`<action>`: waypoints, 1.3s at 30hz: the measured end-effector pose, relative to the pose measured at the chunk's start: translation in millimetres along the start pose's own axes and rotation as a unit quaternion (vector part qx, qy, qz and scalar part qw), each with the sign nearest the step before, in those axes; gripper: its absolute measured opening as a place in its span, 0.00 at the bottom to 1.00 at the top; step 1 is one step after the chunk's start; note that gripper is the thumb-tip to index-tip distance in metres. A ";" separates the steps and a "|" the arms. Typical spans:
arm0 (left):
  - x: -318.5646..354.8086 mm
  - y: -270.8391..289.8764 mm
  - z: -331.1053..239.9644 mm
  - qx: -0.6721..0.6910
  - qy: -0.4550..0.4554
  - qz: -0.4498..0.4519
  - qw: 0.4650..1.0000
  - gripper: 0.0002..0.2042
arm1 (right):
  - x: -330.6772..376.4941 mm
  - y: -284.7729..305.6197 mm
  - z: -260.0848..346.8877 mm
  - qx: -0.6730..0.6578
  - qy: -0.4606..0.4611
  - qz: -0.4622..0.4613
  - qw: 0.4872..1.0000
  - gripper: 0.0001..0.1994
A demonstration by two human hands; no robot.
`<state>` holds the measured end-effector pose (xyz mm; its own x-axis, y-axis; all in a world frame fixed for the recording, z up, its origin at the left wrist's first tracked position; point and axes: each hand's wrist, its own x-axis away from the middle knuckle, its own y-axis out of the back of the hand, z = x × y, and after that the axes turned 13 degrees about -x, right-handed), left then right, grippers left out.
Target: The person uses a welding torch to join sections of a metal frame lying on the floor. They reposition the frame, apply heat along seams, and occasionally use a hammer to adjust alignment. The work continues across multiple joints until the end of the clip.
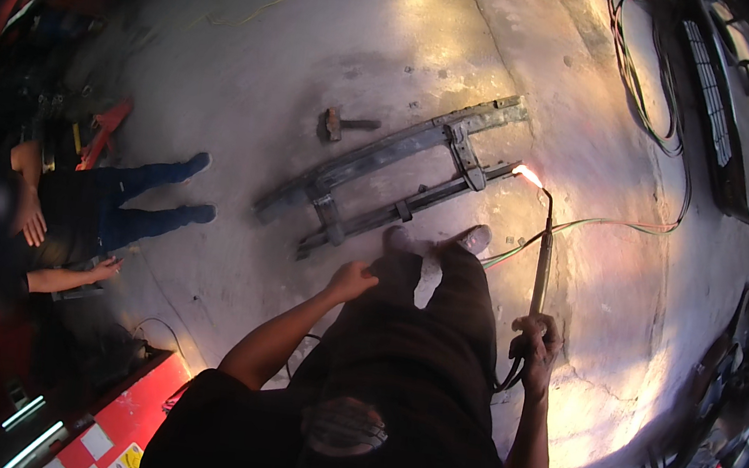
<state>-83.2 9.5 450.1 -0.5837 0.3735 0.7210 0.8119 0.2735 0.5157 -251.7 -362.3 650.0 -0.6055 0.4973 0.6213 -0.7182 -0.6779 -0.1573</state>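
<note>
In my right hand (536,347) is a long gas torch (543,264), gripped by its handle with the bent tip pointing away from me. A bright flame (529,174) burns at the tip, beside the right end of the nearer rail of a dark metal frame (384,156). That frame lies on the floor just beyond my feet, two long rails joined by crosspieces. My left hand (353,281) is curled closed beside my left thigh, with nothing visible in it. A hammer (336,125) rests on the floor beyond the frame.
Hoses (624,223) run from the torch across the floor to loose coils (633,74) at upper right. A black car bumper (714,98) lies near them. On the left, another person (69,206) faces the frame. A red cabinet (130,400) stands lower left.
</note>
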 end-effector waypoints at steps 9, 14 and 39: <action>-5.5 -14.0 -41.8 -0.020 0.041 0.035 0.998 0.21 | -84.0 29.7 -16.1 -0.002 -0.056 0.052 0.997 0.09; -14.7 -8.0 -90.3 -0.052 0.023 0.031 0.998 0.20 | -127.1 47.1 -4.6 -0.011 -0.064 0.043 0.997 0.18; -93.8 139.5 -135.5 0.139 0.062 -0.063 0.986 0.09 | -167.0 11.5 27.7 -0.065 -0.076 -0.024 0.995 0.31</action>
<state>85.5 -107.5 517.1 -0.6607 0.2144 0.7193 0.6907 0.5490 0.4707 -149.3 -468.2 565.7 -0.5181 0.4322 0.7381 -0.7891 -0.5745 -0.2175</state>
